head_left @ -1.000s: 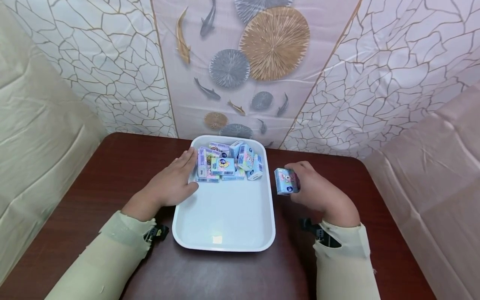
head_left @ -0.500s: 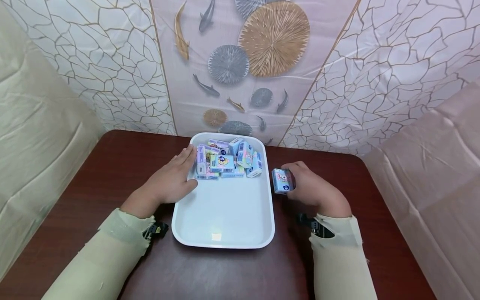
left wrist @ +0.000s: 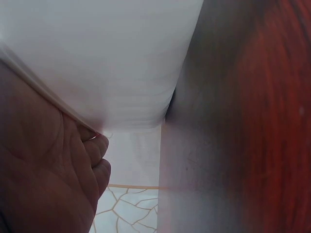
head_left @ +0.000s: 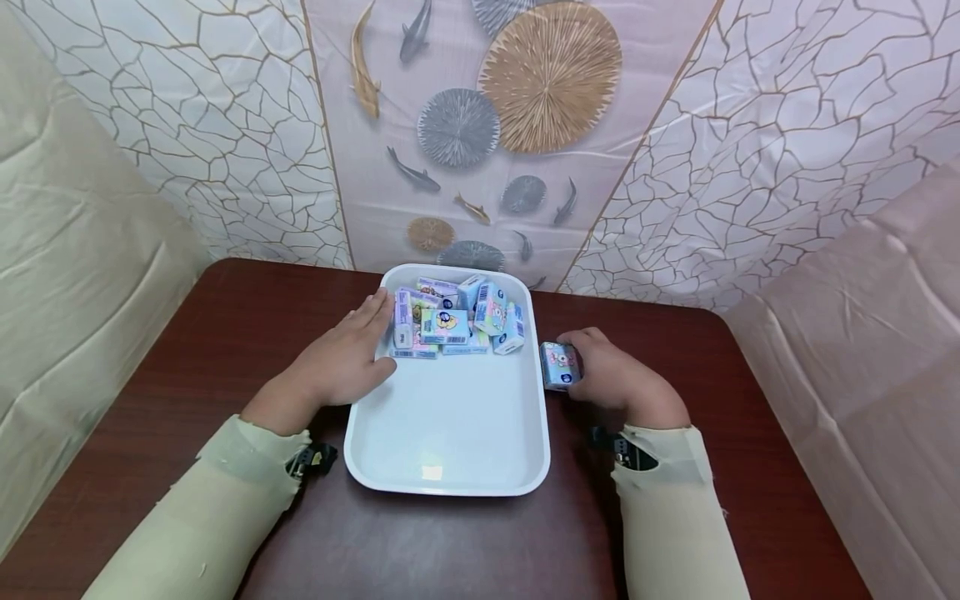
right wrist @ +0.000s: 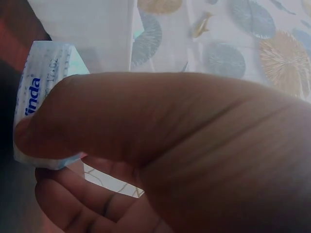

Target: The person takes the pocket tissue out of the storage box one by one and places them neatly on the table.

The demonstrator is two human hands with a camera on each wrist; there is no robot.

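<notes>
My right hand (head_left: 618, 375) pinches a small light-blue printed carton (head_left: 558, 365), which looks like a boxed soap bar, right beside the tray's right wall. In the right wrist view the thumb lies across one end of the carton (right wrist: 41, 68), over blue lettering, with the other fingers underneath. On the opposite side, my left hand (head_left: 337, 358) rests with its fingers straight along the left rim of a white tray (head_left: 450, 425). The left wrist view has that palm (left wrist: 43, 145) against the tray's outer wall. Several similar blue and lilac cartons (head_left: 445, 327) lie jumbled at the tray's far end.
The tray stands on a dark red-brown table (head_left: 300, 517). Behind the table hangs a patterned cloth (head_left: 457, 125) with fish and round motifs. Pale cloth (head_left: 862, 333) closes in the right side, and more pale cloth (head_left: 82, 250) the left.
My right hand has moved left and slightly down with the carton, bringing it close to the tray's right side. The left hand stays on the rim. The view has shifted slightly.
</notes>
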